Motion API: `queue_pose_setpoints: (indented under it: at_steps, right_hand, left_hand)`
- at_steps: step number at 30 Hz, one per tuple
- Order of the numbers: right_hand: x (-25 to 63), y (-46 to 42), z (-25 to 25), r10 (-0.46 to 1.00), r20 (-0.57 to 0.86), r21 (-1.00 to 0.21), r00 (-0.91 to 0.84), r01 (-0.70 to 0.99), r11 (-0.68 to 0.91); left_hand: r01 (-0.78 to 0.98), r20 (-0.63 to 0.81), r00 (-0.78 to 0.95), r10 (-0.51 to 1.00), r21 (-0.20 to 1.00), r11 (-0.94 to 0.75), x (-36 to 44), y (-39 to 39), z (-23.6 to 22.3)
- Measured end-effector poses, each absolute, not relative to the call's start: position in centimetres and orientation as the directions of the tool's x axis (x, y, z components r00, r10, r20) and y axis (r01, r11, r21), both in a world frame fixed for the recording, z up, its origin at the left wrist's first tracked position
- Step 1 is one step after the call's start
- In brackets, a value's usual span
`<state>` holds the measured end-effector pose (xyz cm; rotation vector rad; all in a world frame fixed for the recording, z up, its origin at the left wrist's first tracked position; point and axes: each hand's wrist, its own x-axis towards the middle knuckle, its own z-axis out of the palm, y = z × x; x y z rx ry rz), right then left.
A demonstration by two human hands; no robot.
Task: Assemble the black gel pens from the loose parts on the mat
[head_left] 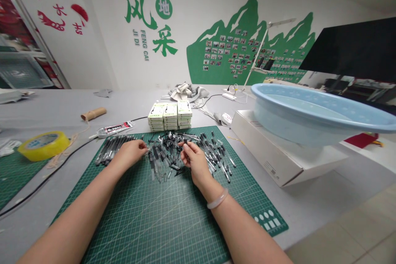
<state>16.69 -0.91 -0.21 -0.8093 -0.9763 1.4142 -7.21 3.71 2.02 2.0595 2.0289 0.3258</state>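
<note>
My left hand [131, 152] is closed in a pinch at the right end of a row of black-capped pens [108, 148]. What its fingertips hold, if anything, is too small to make out. Over the middle of the pile, my right hand [198, 165] pinches a small black pen cap [185, 142] between thumb and fingers. Clear pen barrels [159, 169] and loose black caps lie between the two hands. More pens [221, 156] are scattered to the right of my right hand. All of them rest on a green cutting mat [161, 222].
Stacked small white-green boxes [170, 116] stand behind the pile. A light blue basin [287, 119] sits on a white carton [272, 156] at right. Yellow tape [45, 145], a black cable [62, 163], a brown tube [93, 114] and a packaged item [116, 128] lie left.
</note>
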Motion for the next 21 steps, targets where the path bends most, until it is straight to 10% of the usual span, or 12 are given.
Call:
queue_pose_setpoints:
  at_steps: [21]
  right_hand:
    - [17.1, -0.5, -0.3, 0.994, 0.079, -0.899, -0.074, -0.437, 0.038]
  left_hand:
    - [0.985, 0.044, 0.029, 0.999, 0.167, -0.036, -6.8, 7.6, 2.1]
